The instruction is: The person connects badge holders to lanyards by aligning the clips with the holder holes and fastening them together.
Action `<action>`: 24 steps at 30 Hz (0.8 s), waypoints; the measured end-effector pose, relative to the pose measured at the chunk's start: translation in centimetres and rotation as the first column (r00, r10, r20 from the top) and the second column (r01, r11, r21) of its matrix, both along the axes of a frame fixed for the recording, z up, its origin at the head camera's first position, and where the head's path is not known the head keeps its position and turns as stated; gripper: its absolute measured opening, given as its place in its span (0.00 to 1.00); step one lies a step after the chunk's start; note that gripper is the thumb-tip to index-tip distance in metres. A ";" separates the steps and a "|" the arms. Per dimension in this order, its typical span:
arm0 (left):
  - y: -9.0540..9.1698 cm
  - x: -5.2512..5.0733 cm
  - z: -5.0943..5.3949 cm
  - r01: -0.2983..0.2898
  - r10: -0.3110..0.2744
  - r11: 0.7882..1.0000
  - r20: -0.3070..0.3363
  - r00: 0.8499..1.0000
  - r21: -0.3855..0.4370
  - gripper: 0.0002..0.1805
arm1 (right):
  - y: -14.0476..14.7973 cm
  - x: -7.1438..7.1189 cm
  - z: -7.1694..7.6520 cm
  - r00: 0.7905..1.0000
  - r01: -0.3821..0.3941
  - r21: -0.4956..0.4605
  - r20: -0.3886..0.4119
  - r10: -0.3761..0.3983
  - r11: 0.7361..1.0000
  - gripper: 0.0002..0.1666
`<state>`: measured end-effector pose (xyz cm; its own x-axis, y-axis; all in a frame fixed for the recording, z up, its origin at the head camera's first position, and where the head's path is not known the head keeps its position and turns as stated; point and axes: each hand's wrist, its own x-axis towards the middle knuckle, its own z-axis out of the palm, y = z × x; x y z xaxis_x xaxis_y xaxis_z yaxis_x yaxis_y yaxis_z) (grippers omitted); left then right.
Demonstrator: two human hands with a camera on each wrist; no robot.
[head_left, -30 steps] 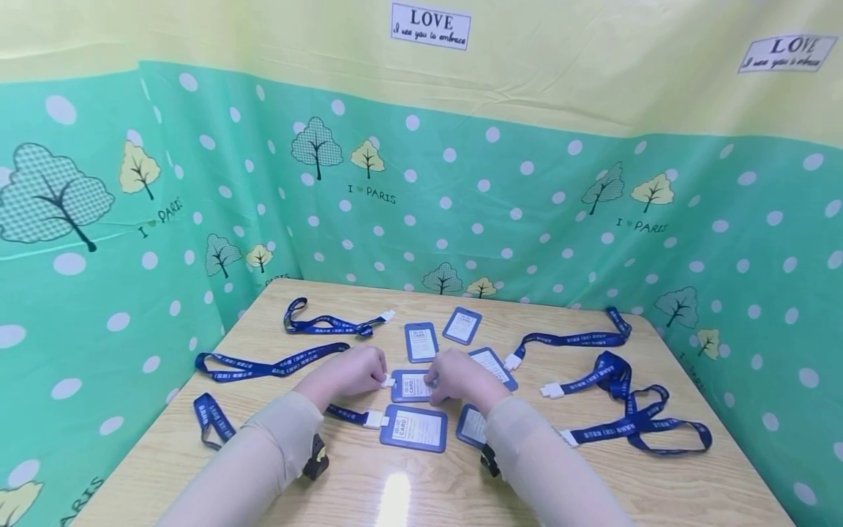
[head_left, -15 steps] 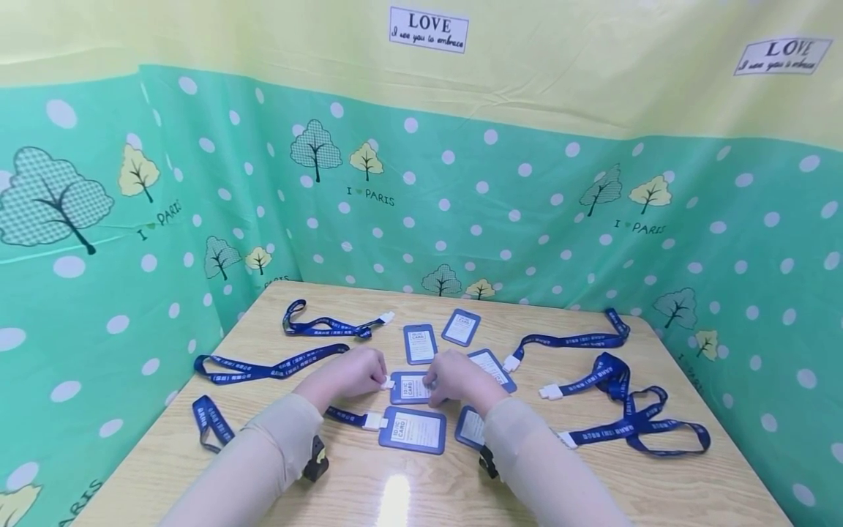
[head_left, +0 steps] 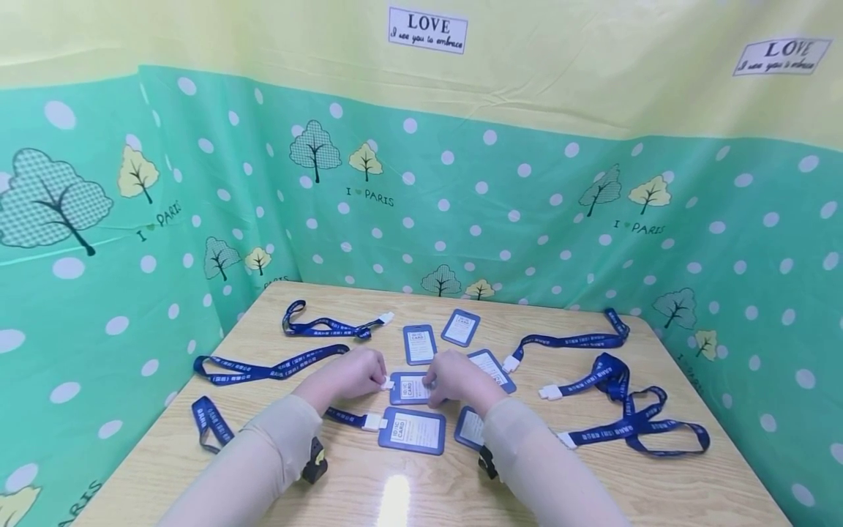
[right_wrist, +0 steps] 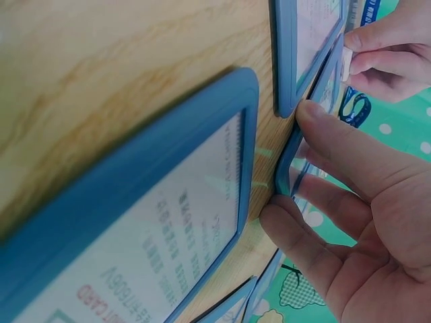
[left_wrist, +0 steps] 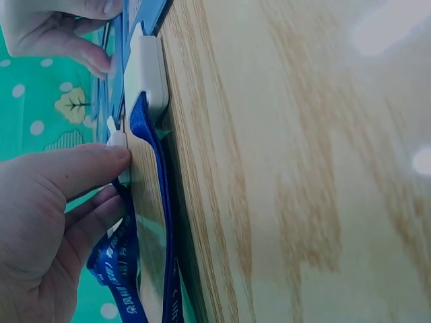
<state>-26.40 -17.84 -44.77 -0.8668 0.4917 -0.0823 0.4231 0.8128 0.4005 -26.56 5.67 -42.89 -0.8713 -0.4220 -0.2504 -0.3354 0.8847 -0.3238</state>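
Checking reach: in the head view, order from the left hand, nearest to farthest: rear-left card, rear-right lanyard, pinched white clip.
1. White clip: pinched by the left hand.
2. Rear-left card: beyond, rightward.
3. Rear-right lanyard: far right.

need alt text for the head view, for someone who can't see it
A person's left hand pinches a white lanyard clip at one end of a blue ID card holder while the right hand holds the other. More holders and blue lanyards lie around on the wooden table, before a green and yellow cloth.
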 end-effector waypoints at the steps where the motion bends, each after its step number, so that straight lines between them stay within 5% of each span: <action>1: 0.0 0.0 0.0 0.000 0.000 1.000 0.000 1.000 0.002 0.04 | 0.0 0.0 0.0 1.000 0.002 0.003 -0.001 -0.002 1.000 0.23; 24: 0.2 0.3 0.0 0.000 0.000 1.000 -0.032 0.999 -0.019 0.04 | -0.1 0.0 0.0 1.000 0.019 -0.019 -0.002 -0.019 1.000 0.22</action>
<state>-26.08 -17.62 -44.79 -0.8692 0.4903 -0.0637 0.4353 0.8201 0.3715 -26.53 5.60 -42.93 -0.8799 -0.4098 -0.2405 -0.3193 0.8848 -0.3394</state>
